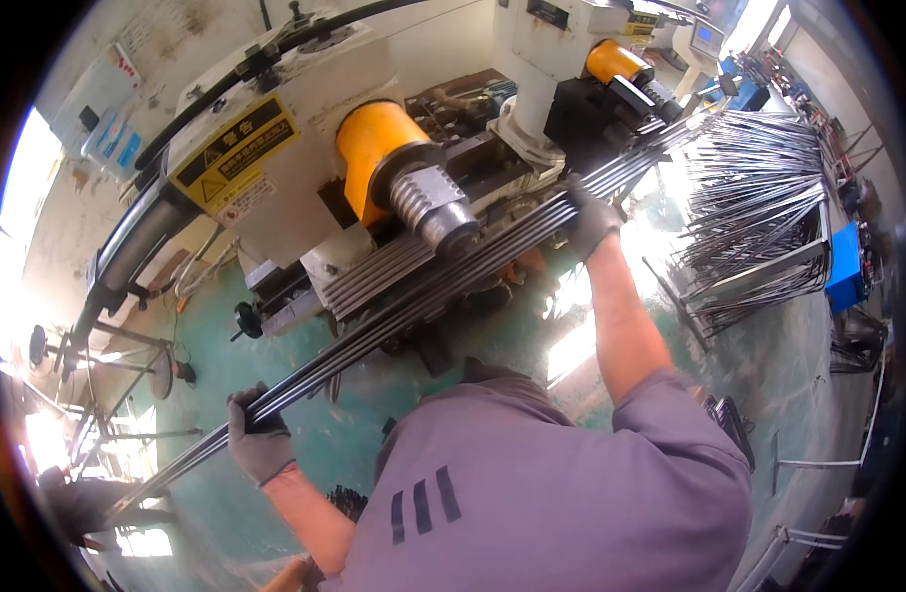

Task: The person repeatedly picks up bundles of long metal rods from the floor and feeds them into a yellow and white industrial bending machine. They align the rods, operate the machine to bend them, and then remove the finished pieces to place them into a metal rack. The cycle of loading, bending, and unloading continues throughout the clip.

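A bundle of several long, thin metal rods (517, 237) slants across the view from lower left to upper right, in front of a machine. My left hand (259, 436), in a grey glove, is closed around the bundle towards its lower left end. Farther up to the right, my right hand (593, 221), gloved the same way, grips the rods from the near side. Just beyond the bundle is a ribbed metal roller (431, 205) on the machine, with an orange cover (376, 143) behind it. More parallel rods (379, 279) lie below the roller.
At right, a metal rack (768, 271) carries a big pile of rods (754, 183). A blue box (845, 266) stands beyond it. A second machine with an orange cover (613, 61) is at the back. A small knob (247, 319) juts from the near machine; a metal stand (127, 380) is at left.
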The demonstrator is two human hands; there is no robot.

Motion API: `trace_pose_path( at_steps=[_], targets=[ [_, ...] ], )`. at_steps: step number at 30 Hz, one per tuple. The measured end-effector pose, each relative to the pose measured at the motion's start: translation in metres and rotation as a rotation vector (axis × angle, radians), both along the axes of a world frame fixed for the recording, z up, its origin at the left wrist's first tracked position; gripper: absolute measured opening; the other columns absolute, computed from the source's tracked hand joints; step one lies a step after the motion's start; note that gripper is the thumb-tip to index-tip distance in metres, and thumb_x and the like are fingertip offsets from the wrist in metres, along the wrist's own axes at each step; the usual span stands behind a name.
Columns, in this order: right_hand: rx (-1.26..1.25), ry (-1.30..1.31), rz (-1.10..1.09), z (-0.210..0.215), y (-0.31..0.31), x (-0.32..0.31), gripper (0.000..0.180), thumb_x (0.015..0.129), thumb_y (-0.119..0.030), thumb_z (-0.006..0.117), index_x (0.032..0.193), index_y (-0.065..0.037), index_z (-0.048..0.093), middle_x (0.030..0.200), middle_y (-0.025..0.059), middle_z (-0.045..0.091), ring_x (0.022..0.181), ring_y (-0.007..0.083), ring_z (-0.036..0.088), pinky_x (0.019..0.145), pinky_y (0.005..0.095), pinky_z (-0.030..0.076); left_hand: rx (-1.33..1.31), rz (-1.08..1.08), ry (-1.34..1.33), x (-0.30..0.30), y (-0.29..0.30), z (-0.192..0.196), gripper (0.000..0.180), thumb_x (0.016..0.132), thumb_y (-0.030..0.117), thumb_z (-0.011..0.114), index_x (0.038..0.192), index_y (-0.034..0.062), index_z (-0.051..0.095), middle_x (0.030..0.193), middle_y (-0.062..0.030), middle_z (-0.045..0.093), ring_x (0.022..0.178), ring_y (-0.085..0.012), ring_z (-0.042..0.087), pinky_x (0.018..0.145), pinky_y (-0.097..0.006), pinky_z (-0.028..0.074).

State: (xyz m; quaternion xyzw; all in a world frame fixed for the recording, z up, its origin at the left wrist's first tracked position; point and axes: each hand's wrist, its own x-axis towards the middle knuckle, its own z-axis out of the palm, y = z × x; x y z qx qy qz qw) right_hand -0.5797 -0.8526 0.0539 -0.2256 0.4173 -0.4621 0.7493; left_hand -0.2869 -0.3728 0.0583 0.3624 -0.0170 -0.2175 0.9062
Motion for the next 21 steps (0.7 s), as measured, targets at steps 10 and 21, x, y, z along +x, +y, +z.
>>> trace_pose_path(
  at_steps=[10, 21],
  targets=[
    [0.041, 0.140, -0.045, -0.012, -0.109, 0.017, 0.019, 0.087, -0.020, 0.069, 0.087, -0.002, 0.064, 0.082, 0.0090, 0.068, 0.070, 0.0213, 0.065, 0.065, 0.0327, 0.055, 0.047, -0.047, 0.290, -0.006, -0.098, -0.005, 0.026, 0.098, 0.017, 0.046, 0.109, -0.0021, 0.058, 0.109, -0.0145, 0.064, 0.107, -0.0308, 0.059, 0.097, -0.047, 0.046],
    [-0.017, 0.093, -0.091, -0.032, -0.180, -0.011, 0.022, 0.087, -0.022, 0.070, 0.089, -0.002, 0.062, 0.079, 0.0082, 0.065, 0.066, 0.0218, 0.062, 0.066, 0.0338, 0.054, 0.133, 0.028, 0.152, 0.035, -0.072, -0.048, 0.025, 0.096, 0.018, 0.051, 0.109, -0.0008, 0.060, 0.109, -0.0129, 0.064, 0.107, -0.0254, 0.059, 0.098, -0.040, 0.046]
  ],
)
